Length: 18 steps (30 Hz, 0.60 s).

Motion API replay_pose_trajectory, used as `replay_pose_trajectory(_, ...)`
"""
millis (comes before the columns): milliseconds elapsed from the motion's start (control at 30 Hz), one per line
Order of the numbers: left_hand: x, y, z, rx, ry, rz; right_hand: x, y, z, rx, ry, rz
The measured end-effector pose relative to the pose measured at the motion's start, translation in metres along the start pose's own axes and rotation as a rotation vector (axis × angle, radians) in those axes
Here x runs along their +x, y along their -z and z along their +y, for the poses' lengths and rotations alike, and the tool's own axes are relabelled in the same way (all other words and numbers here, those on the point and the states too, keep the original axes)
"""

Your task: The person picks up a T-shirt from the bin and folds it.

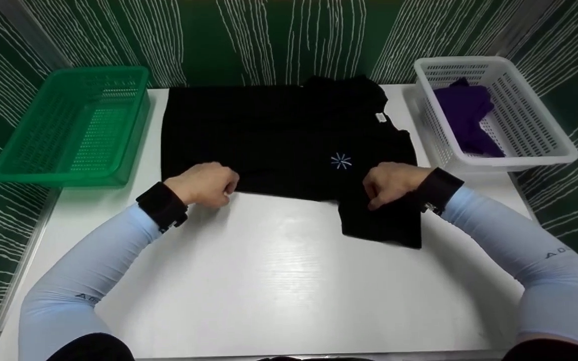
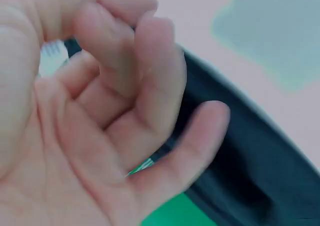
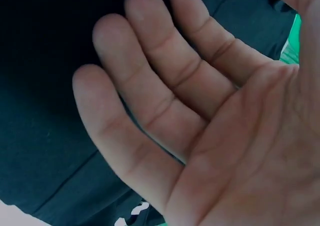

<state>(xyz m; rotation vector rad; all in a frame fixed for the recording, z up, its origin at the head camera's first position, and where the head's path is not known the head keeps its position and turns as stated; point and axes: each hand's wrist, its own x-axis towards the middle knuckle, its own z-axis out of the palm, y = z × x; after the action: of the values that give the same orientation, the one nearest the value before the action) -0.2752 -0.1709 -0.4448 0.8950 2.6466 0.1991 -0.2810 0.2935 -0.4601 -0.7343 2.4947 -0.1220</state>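
Observation:
A black T-shirt (image 1: pixel 269 135) lies spread flat with its hem to the left and its collar to the right. It bears a small light-blue starburst print (image 1: pixel 340 161) and a white neck label (image 1: pixel 381 117). Over the shirt's near edge, by the hem, is my left hand (image 1: pixel 203 183). Its fingers (image 2: pixel 155 86) bend loosely around a bare palm in the left wrist view, the shirt behind them. Beside the print, above the near sleeve (image 1: pixel 382 225), hovers my right hand (image 1: pixel 392 181). Gently bent and holding nothing, its fingers (image 3: pixel 150 76) show against the black cloth.
On the left of the white table (image 1: pixel 279 281) stands a green plastic basket (image 1: pixel 70 178). At the right is a white basket (image 1: pixel 515 163) with a purple cloth (image 1: pixel 464 115) inside. Green walls (image 1: pixel 274 40) with white streaks enclose the back and sides.

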Motion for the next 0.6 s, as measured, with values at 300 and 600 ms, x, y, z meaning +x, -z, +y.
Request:
replay_pose_trajectory(300,0.029,-0.007,-0.061,0.136,0.145,0.142,0.015,0.004,0.005,-0.047,-0.055,0.324)
replay_pose_trajectory(600,-0.020,0.011,-0.048,0.138,0.110,0.173,0.022,-0.001,0.014,-0.078,-0.089,0.285)
